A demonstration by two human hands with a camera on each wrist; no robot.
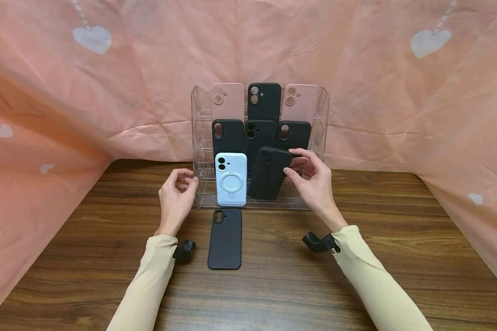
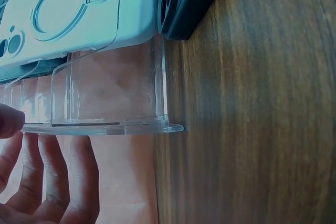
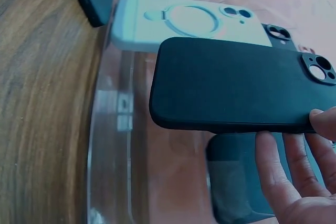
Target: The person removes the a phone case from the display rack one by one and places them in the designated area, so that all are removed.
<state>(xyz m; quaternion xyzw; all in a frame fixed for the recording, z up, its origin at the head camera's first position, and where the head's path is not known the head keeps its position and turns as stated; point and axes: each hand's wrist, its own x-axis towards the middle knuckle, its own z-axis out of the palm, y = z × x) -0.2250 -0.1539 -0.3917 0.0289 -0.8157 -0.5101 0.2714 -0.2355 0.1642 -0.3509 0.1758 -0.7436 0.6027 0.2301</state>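
My right hand point(image 1: 314, 181) pinches a black phone case point(image 1: 271, 174) by its upper right edge, thumb in front and fingertips along the side. The case leans in the lowest tier of a clear stepped display stand point(image 1: 261, 203), beside a white phone case point(image 1: 232, 193) with a ring on its back. My left hand point(image 1: 178, 197) holds the stand's left side panel, thumb near its front edge, fingers on the outer side in the left wrist view. Another black case, the loose phone case point(image 1: 225, 241), lies flat on the table in front of the stand.
Higher tiers hold several black cases, such as the middle black case point(image 1: 264, 101), and two pink cases, a left pink case point(image 1: 234, 103) and a right pink case point(image 1: 306, 103). A pink cloth point(image 1: 364, 115) hangs close behind the stand on the wooden table point(image 1: 273, 294).
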